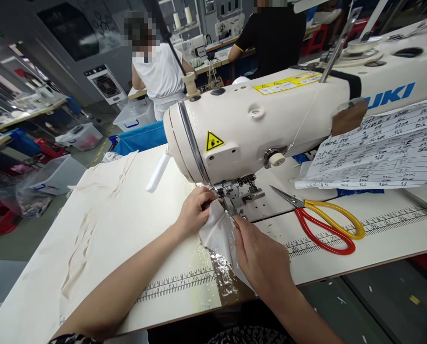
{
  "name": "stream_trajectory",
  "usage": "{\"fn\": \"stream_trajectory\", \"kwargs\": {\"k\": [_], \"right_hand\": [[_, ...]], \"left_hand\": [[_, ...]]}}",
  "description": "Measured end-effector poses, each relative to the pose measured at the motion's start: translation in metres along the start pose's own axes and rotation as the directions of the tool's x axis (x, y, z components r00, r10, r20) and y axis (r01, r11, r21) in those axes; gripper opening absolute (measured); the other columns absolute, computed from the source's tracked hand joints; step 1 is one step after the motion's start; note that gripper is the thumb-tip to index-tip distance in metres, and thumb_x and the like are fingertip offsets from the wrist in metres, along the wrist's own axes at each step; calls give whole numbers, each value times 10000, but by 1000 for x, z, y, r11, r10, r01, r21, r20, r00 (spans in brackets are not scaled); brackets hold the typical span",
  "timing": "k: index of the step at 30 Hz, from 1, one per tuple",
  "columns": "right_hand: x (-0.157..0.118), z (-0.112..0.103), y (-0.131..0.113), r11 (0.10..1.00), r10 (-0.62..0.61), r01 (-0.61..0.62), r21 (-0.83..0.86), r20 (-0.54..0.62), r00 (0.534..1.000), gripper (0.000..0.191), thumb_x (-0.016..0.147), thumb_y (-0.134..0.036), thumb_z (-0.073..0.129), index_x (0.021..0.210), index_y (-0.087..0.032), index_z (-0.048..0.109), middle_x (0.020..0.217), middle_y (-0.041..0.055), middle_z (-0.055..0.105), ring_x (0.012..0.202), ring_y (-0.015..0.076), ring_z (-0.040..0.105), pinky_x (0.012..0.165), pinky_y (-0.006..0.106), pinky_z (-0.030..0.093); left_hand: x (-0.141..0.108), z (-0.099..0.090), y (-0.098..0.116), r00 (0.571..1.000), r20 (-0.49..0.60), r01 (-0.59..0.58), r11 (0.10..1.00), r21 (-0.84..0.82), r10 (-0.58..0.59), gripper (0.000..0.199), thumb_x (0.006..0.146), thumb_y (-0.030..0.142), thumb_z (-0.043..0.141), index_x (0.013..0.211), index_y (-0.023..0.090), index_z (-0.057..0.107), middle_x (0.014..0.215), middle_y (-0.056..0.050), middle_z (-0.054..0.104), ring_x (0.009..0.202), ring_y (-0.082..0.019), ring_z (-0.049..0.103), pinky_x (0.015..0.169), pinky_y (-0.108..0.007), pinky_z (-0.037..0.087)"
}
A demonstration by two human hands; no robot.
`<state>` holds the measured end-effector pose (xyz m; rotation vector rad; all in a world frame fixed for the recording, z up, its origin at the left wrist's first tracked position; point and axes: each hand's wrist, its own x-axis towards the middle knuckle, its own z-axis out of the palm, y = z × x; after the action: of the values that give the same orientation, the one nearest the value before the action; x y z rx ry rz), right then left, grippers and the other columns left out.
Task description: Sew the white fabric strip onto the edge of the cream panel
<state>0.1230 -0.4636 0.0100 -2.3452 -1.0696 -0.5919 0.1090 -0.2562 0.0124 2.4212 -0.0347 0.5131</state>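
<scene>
A piece of thin white fabric (216, 231) lies under the needle area of a white sewing machine (256, 124). My left hand (195, 210) pinches its upper left edge, close to the presser foot (227, 191). On the fabric's right side, my right hand (263, 253) is closed, thumb and forefinger at the edge near the needle. A slim metal piece shows at those fingertips; whether it is a held tool or part of the machine, I cannot tell. Scissors (322, 224) with one red and one yellow handle lie right of my right hand.
Cream fabric strips (79, 253) lie on the left of the white table (134, 229), which has a printed ruler along its front edge. Handwritten sheets (378, 143) hang at the right. Two people sit beyond the machine, and plastic bins (51, 174) stand on the floor.
</scene>
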Motion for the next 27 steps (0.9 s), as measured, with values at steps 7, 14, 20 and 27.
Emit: {"fn": "stream_trajectory", "kwargs": {"k": [7, 14, 20, 27], "right_hand": [[-1, 0, 0, 1000, 23, -22, -5, 42, 999, 283, 968, -115, 427, 1129, -103, 659, 822, 58, 763, 620, 154, 700, 494, 259, 431], [-1, -1, 1, 999, 39, -39, 9, 35, 999, 304, 972, -117, 396, 1106, -108, 669, 806, 49, 760, 616, 149, 699, 488, 256, 439], [0, -2, 0, 998, 27, -27, 54, -12, 1000, 315, 982, -124, 383, 1081, -96, 681, 790, 52, 754, 614, 160, 702, 480, 273, 443], [1, -1, 0, 1000, 20, -20, 14, 17, 1000, 319, 991, -128, 379, 1101, -89, 676, 808, 65, 760, 612, 162, 705, 484, 266, 446]], "left_hand": [[3, 0, -2, 999, -33, 10, 999, -48, -11, 195, 900, 338, 605, 774, 199, 656, 873, -53, 690, 837, -184, 636, 734, -307, 511], [2, -2, 1, 998, -16, 59, 998, -26, -59, 199, 893, 334, 595, 759, 199, 651, 851, -48, 689, 798, -180, 630, 702, -300, 505], [3, -2, 2, 997, -19, 78, 997, -29, -79, 201, 893, 341, 595, 761, 203, 655, 850, -47, 691, 798, -181, 633, 697, -302, 510], [1, 1, -1, 999, -49, 4, 1000, -3, -4, 147, 904, 312, 599, 827, 204, 664, 880, -50, 688, 823, -177, 630, 726, -305, 512]]}}
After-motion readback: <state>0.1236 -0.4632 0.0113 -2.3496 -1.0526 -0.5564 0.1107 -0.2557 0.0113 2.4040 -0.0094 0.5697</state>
